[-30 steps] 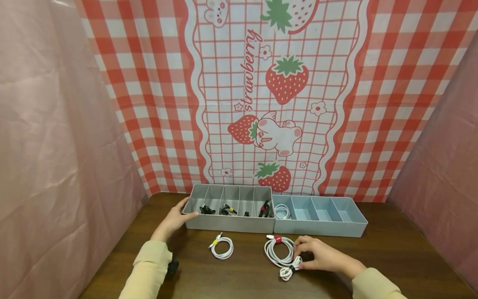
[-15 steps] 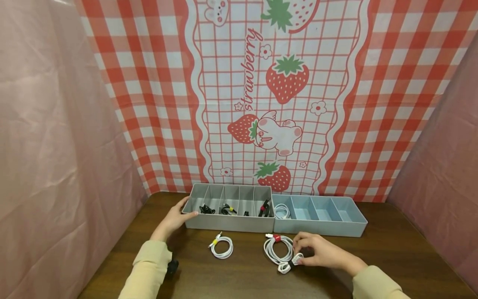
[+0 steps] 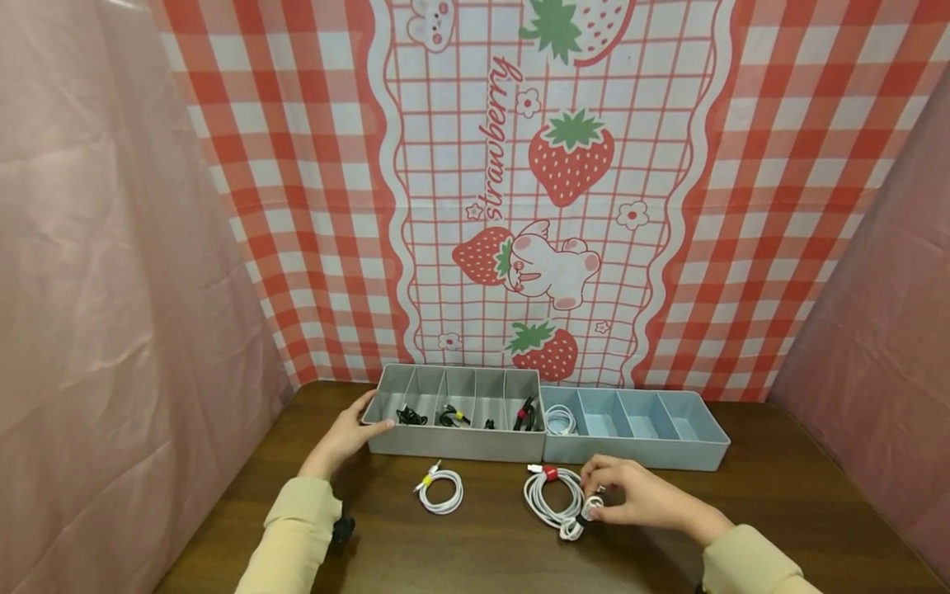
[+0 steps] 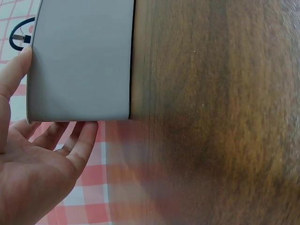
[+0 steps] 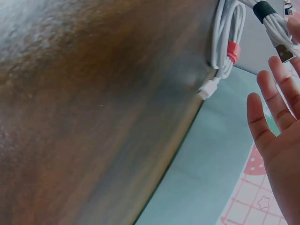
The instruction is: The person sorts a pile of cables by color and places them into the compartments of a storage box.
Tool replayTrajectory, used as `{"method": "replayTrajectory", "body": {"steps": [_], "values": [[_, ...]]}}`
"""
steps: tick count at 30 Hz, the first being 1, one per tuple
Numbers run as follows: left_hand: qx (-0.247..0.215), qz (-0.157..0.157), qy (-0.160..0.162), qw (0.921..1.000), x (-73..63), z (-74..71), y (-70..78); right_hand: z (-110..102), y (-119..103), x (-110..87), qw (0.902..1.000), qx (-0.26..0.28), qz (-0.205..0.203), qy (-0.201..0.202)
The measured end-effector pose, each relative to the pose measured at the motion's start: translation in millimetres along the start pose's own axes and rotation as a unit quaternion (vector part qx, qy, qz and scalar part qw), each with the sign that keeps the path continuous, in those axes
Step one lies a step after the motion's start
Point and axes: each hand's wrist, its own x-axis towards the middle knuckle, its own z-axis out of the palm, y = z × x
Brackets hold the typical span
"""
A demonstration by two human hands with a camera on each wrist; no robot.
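My right hand [image 3: 641, 499] pinches a small bundled white USB cable [image 3: 570, 530] with a dark tie between thumb and fingertips. In the right wrist view, the metal plug [image 5: 284, 53] of that cable hangs near my fingers; the others are spread. Right beside it lies a larger coiled white cable [image 3: 533, 500] with a red tie [image 3: 549, 473]. At the far left, my left hand [image 3: 347, 436] holds the corner of the grey divided box [image 3: 456, 446]. Its thumb [image 4: 18, 68] lies on the front rim and its fingertips [image 4: 89, 131] touch the end wall.
Black cables [image 3: 411, 416] lie in several compartments of the grey box. A light blue divided box [image 3: 638, 453] adjoins it on the right, with a coiled white cable [image 3: 560, 420] in its leftmost compartment. A white cable with a yellow tie [image 3: 443, 505] lies on the wooden table [image 3: 460, 561].
My right hand has lifted and turned the dark-tied cable slightly, shifting it up from the table's front. My left hand stays at the grey box.
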Motion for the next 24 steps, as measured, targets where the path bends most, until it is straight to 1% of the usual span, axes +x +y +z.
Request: {"method": "replayTrajectory", "body": {"steps": [6,16,21,24], "values": [[0.003,0.0,0.001,1.0,-0.2,-0.1,0.7,-4.6,-4.7,5.8,0.9998,-0.016,-0.004,0.006],[0.004,0.0,0.0,1.0,-2.4,-0.6,1.8,-13.1,-13.3,12.4,0.9998,-0.02,0.001,0.006],[-0.001,0.005,-0.001,1.0,-3.1,-1.0,3.2,-18.1,-16.5,15.1,0.9997,-0.02,-0.01,0.007],[-0.002,0.006,-0.002,1.0,-3.4,-1.1,3.5,-23.0,-19.3,16.9,0.9994,-0.03,-0.014,0.009]]}}
